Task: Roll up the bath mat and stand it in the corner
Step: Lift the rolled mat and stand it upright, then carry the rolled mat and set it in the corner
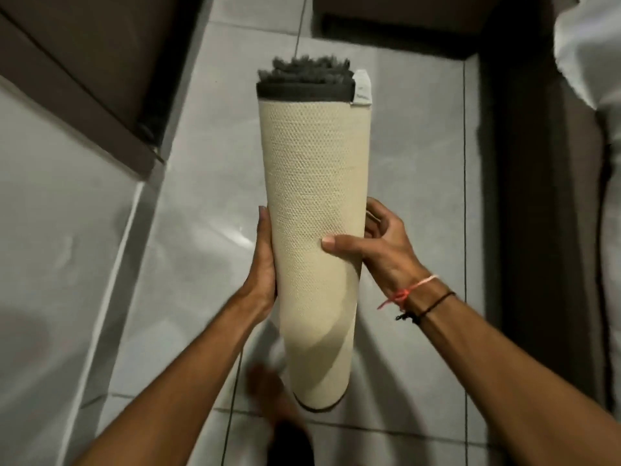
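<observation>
The bath mat [316, 183] is rolled into a tight tube, cream mesh backing outward, with grey pile and a white label showing at its far end. I hold it lifted above the tiled floor, pointing away from me. My left hand [263, 264] presses flat against the tube's left side. My right hand [373, 243] wraps it from the right, thumb across the front. Red and black strings circle my right wrist.
Grey floor tiles [188, 196] run under the roll. A dark brown cabinet [84, 72] stands at the upper left, and dark furniture [396, 15] at the top. A dark edge with white fabric [591, 52] lines the right. My foot [268, 391] shows blurred below the roll.
</observation>
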The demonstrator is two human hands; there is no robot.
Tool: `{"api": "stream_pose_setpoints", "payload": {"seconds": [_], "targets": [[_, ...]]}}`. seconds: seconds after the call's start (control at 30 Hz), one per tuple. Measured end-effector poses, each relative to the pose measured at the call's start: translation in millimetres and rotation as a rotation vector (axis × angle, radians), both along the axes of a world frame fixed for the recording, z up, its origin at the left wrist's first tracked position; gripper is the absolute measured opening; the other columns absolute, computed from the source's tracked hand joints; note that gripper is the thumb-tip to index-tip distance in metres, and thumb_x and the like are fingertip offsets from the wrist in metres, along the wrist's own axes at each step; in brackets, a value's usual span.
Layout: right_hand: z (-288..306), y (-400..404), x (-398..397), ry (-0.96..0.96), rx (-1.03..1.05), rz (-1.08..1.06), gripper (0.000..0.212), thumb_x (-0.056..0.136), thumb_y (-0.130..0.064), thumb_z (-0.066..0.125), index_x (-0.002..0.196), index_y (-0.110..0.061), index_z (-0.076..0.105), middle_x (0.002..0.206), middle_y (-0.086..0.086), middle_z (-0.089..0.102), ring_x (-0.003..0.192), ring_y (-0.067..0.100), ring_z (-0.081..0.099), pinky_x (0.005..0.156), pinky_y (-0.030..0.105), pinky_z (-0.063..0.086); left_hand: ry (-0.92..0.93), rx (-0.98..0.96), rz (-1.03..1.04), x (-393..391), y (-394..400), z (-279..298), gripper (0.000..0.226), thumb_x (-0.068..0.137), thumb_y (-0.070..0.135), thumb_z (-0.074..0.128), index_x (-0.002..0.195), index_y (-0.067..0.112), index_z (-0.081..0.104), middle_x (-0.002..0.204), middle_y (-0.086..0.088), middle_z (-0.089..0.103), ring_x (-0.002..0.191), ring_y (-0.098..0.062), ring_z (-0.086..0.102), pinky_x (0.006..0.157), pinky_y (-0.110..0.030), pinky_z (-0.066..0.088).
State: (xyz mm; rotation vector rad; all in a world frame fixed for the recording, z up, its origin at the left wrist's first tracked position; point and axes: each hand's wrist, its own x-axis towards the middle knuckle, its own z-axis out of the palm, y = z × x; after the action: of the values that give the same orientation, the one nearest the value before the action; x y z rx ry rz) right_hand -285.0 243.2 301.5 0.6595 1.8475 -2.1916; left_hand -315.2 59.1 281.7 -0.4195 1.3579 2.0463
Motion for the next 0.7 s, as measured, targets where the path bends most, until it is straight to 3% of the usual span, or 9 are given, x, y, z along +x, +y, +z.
{"api": "stream_pose_setpoints", "payload": {"seconds": [0.07, 0.2, 0.3, 0.4, 0.5, 0.6, 0.63, 0.67, 0.7], "targets": [[29.2, -8.6, -44.2, 0.035, 0.035, -0.003, 0.085, 0.048, -0.022, 0.100, 0.126, -0.012, 0.069, 0.126, 0.007, 0.077, 0.117, 0.025, 0.074, 0.102, 0.052, 0.060, 0.026, 0.044, 0.036, -41.9, 6.2, 28.9, 0.074, 0.096, 0.070, 0.017, 0.100, 0.032, 0.081, 0.103, -0.004, 0.081, 0.094, -0.023, 0.077, 0.071, -0.035, 0.063], [73.9, -14.2, -158.2, 0.160, 0.099, 0.002, 0.078, 0.055, -0.030, 0.097, 0.127, -0.016, 0.071, 0.127, 0.004, 0.077, 0.120, 0.025, 0.072, 0.106, 0.052, 0.058, 0.055, 0.114, 0.106, -156.6, 2.7, 69.2, 0.071, 0.096, 0.069, 0.024, 0.111, 0.022, 0.076, 0.112, -0.012, 0.078, 0.101, -0.027, 0.075, 0.077, -0.041, 0.063], [107.4, -16.0, -242.8, 0.226, 0.094, 0.079, 0.081, 0.060, -0.031, 0.091, 0.134, -0.011, 0.066, 0.132, 0.009, 0.074, 0.123, 0.027, 0.070, 0.106, 0.047, 0.058, 0.158, 0.042, 0.102, -233.2, -0.6, 102.5, 0.069, 0.097, 0.068, 0.020, 0.107, 0.030, 0.077, 0.111, -0.007, 0.079, 0.103, -0.024, 0.074, 0.080, -0.038, 0.063], [140.3, -15.0, -330.3, 0.220, 0.091, 0.155, 0.071, 0.074, -0.027, 0.075, 0.140, -0.007, 0.057, 0.134, 0.009, 0.069, 0.122, 0.026, 0.066, 0.100, 0.038, 0.054, 0.254, -0.027, 0.094, -316.7, -2.0, 134.0, 0.068, 0.097, 0.068, 0.020, 0.121, 0.028, 0.070, 0.116, -0.006, 0.077, 0.108, -0.023, 0.073, 0.080, -0.034, 0.062], [169.1, -12.9, -408.3, 0.189, -0.118, 0.113, 0.053, 0.075, -0.021, 0.049, 0.124, -0.002, 0.058, 0.114, 0.012, 0.064, 0.103, 0.023, 0.060, 0.091, 0.035, 0.048, 0.322, -0.110, 0.090, -387.1, 6.9, 159.9, 0.063, 0.097, 0.067, 0.026, 0.122, 0.030, 0.070, 0.115, -0.002, 0.078, 0.106, -0.018, 0.073, 0.076, -0.025, 0.061], [178.4, -7.3, -477.9, 0.205, -0.314, 0.058, 0.031, 0.078, -0.021, 0.040, 0.086, -0.006, 0.066, 0.077, -0.005, 0.071, 0.074, 0.006, 0.065, 0.074, 0.024, 0.049, 0.306, -0.160, 0.077, -451.3, 11.2, 167.2, 0.052, 0.090, 0.073, 0.033, 0.106, 0.048, 0.075, 0.108, 0.014, 0.079, 0.100, -0.003, 0.073, 0.072, -0.016, 0.060], [179.2, -3.4, -504.0, 0.223, -0.330, 0.048, 0.030, 0.080, -0.023, 0.039, 0.079, -0.012, 0.068, 0.069, -0.010, 0.070, 0.068, 0.001, 0.065, 0.070, 0.021, 0.050, 0.273, -0.235, 0.079, -478.5, 11.9, 168.5, 0.053, 0.086, 0.077, 0.034, 0.110, 0.051, 0.072, 0.115, 0.017, 0.076, 0.107, 0.001, 0.070, 0.079, -0.017, 0.060], [180.3, -1.3, -527.2, 0.239, -0.311, 0.052, 0.031, 0.083, -0.026, 0.039, 0.082, -0.015, 0.068, 0.068, -0.011, 0.071, 0.067, 0.000, 0.065, 0.068, 0.019, 0.051, 0.228, -0.300, 0.086, -501.5, 11.5, 168.5, 0.065, 0.080, 0.082, 0.032, 0.125, 0.048, 0.065, 0.133, 0.016, 0.068, 0.122, 0.002, 0.061, 0.095, -0.022, 0.056], [183.3, 0.5, -549.3, 0.244, -0.282, 0.054, 0.033, 0.088, -0.030, 0.040, 0.092, -0.014, 0.069, 0.074, -0.008, 0.072, 0.072, 0.001, 0.067, 0.071, 0.019, 0.053, 0.190, -0.356, 0.099, -525.6, 14.8, 166.9, 0.084, 0.075, 0.086, 0.028, 0.143, 0.041, 0.049, 0.152, 0.012, 0.051, 0.139, -0.002, 0.046, 0.114, -0.030, 0.044]]}}
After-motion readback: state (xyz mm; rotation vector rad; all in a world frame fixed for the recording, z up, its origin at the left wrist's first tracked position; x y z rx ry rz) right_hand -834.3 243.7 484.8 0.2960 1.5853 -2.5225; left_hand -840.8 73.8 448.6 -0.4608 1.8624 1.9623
